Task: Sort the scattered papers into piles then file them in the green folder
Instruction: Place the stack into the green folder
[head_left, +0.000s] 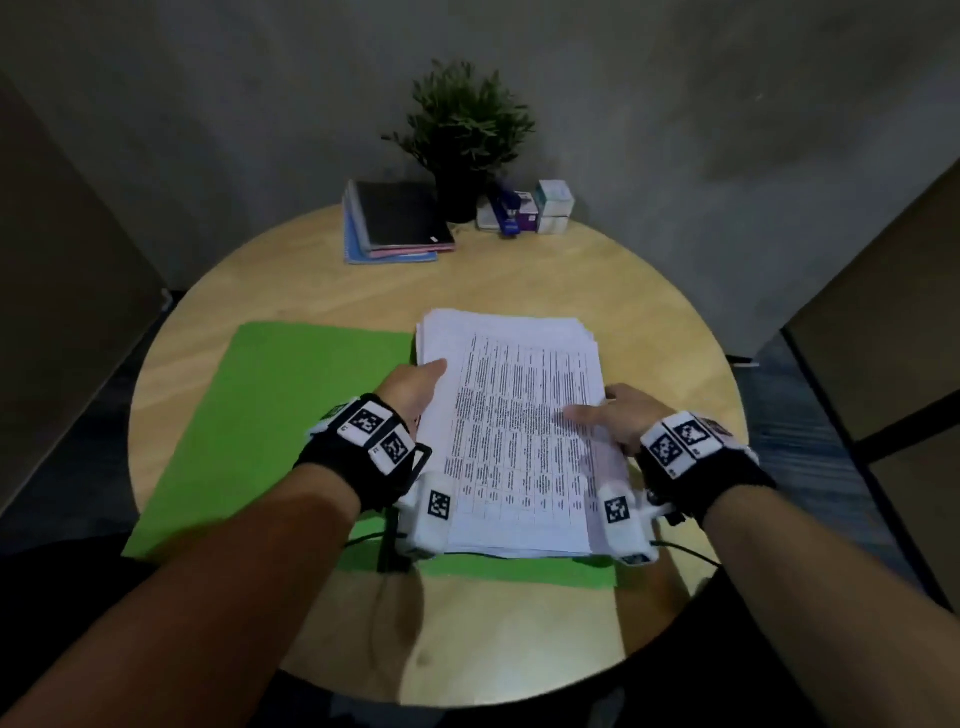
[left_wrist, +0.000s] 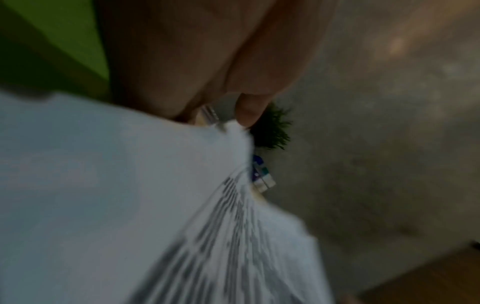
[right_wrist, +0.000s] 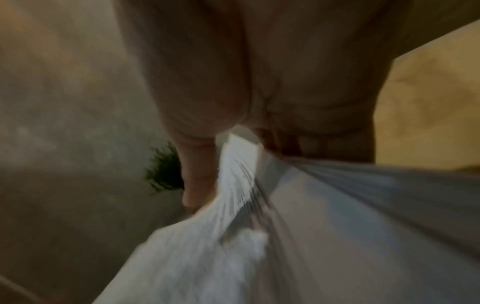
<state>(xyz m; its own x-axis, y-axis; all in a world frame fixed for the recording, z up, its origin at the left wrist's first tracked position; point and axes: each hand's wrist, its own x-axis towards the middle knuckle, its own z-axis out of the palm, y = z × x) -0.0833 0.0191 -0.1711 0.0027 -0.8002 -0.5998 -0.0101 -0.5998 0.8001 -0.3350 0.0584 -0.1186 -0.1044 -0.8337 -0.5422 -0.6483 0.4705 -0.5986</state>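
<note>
Fingers of the left hand (head_left: 415, 387) and right hand (head_left: 610, 415) pinch opposite side edges of the paper stack (head_left: 519, 431), thumbs on top; it sits over the open green folder (head_left: 270, 415) near the tabletop's (head_left: 519, 280) front edge.

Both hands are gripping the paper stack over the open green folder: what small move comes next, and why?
Probably lower and square the paper stack onto the right half of the green folder: left hand and right hand grip its sides, its sheets fan unevenly, and green shows beneath.
</note>
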